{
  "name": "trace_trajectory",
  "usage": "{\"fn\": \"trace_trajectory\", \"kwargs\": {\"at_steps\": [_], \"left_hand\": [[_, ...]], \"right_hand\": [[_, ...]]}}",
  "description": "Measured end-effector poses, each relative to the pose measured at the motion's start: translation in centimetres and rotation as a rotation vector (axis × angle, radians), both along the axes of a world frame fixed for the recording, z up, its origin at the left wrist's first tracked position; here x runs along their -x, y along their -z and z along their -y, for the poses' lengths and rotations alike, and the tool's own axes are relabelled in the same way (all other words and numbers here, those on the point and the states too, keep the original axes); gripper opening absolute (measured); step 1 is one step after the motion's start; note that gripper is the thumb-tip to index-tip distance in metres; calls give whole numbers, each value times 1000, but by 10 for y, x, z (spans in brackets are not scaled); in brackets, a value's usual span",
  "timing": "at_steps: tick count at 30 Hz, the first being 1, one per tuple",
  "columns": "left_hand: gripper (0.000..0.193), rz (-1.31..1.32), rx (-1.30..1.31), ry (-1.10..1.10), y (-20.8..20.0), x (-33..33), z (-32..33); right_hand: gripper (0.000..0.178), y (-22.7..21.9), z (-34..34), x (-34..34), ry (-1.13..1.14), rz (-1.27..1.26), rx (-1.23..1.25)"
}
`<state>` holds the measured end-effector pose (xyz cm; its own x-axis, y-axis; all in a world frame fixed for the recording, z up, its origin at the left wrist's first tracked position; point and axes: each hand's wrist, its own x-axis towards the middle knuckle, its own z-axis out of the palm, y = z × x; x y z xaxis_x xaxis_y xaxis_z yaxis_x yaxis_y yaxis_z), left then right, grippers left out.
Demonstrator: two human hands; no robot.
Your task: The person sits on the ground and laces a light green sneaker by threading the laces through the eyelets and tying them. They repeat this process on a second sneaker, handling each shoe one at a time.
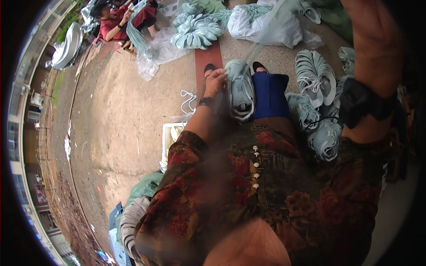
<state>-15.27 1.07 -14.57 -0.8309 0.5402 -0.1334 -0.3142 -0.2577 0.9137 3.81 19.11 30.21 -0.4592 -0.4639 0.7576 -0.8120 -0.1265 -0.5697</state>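
A pale grey-green shoe upper [240, 88] with light laces lies over my lap, toe end toward me. My left hand [215, 80] grips its left edge near the far end, fingers closed. A blurred, translucent pale strand [266, 32] stretches from the far end of the shoe upper toward the top edge. My right hand [370, 26] is raised at the upper right, close to the camera; its fingers are cut off by the top edge, so whether it holds the strand is hidden.
Stacked shoe uppers [315, 77] and loose ones [326, 139] lie to my right. Ahead are a fanned pile of uppers [197, 33] and a white sack [266, 29]. A white bin [165, 144] stands left. Another person [117, 24] sits far left, handling pale strands.
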Motion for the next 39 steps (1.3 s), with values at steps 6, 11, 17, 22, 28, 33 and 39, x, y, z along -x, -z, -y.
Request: {"fn": "trace_trajectory", "kwargs": {"at_steps": [6, 11, 17, 22, 28, 33, 39], "left_hand": [[15, -632, 42, -8, -102, -74, -35], [16, -1184, 397, 303, -71, -93, -25], [27, -908, 517, 420, -65, -93, -23], [30, -1021, 386, 309, -12, -79, -21], [18, -578, 289, 214, -22, -95, -27], [18, -496, 307, 299, -43, -92, -22], [23, -471, 359, 396, -31, -84, -17]], "right_hand": [[15, -2, 53, -9, -33, -9, -86], [17, 48, 58, 42, 45, 204, -209], [16, 291, -26, 114, 700, 638, -552], [15, 394, -5, 106, 1112, 559, -766], [12, 396, 14, 117, 1139, 563, -935], [9, 400, 11, 126, 1183, 654, -740], [10, 422, -15, 119, 449, 1307, 469]]}}
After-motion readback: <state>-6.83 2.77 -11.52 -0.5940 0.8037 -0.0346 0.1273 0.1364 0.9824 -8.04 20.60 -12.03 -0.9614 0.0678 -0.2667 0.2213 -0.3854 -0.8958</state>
